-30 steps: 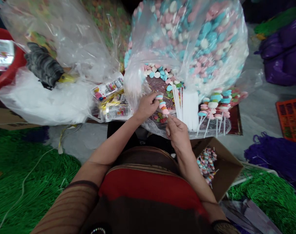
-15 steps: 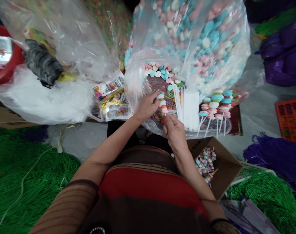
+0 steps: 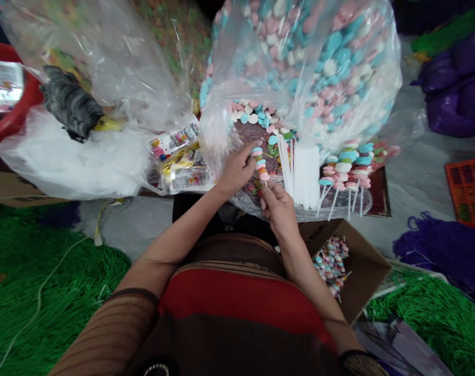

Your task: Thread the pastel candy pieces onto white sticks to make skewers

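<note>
A candy skewer (image 3: 260,163) of pink, blue, green, white and orange gummy pieces stands on a white stick between my hands. My right hand (image 3: 280,204) pinches the stick's lower end, thumb against fingers. Beside the candy's upper left is my left hand (image 3: 236,169), its index finger stretched past the top piece and its thumb apart, close to the candy's side. Just beyond lie loose pink, white and blue candies (image 3: 253,117) and green gummy rings (image 3: 274,150). White sticks (image 3: 306,177) lie in a stack to the right of my hands.
Finished candy skewers (image 3: 347,164) rest at the table's right end. A cardboard box (image 3: 365,266) below holds wrapped ones. A big bag of candies (image 3: 339,68) stands behind, with printed wrappers (image 3: 188,177) at left. Green strands (image 3: 45,271) cover the floor on the left.
My left index finger has straightened and lifted off the top of the candy skewer. My right hand keeps its pinch on the stick, nearly in place.
</note>
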Demonstrator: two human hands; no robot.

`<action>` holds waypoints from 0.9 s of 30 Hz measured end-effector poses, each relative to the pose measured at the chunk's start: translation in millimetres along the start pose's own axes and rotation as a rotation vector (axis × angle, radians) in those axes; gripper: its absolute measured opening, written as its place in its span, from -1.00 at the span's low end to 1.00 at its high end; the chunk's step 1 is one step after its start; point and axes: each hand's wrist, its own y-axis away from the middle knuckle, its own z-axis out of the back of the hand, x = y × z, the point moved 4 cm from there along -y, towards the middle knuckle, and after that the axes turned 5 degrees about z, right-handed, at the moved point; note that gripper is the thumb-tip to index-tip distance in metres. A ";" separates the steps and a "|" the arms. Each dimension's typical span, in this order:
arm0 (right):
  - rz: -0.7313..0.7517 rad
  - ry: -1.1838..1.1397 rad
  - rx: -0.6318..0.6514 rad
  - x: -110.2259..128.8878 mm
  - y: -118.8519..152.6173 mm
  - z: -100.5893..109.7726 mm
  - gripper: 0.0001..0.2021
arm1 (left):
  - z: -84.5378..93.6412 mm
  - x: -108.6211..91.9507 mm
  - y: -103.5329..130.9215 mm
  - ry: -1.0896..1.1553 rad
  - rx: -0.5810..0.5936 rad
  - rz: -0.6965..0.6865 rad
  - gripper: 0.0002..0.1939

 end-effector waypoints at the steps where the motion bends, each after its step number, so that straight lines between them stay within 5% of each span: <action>1: 0.017 0.012 -0.004 0.7 -0.2 1.6 -0.47 | 0.0 0.4 0.0 -0.001 -0.002 0.001 -0.52; 8: 0.125 0.119 -0.054 0.1 -1.7 12.5 -0.60 | 2.6 -5.8 0.4 -0.030 0.001 0.011 -0.56; 27: 0.071 0.214 0.009 1.0 1.1 11.9 -0.50 | 0.2 -13.0 1.3 -0.079 0.066 -0.009 -0.60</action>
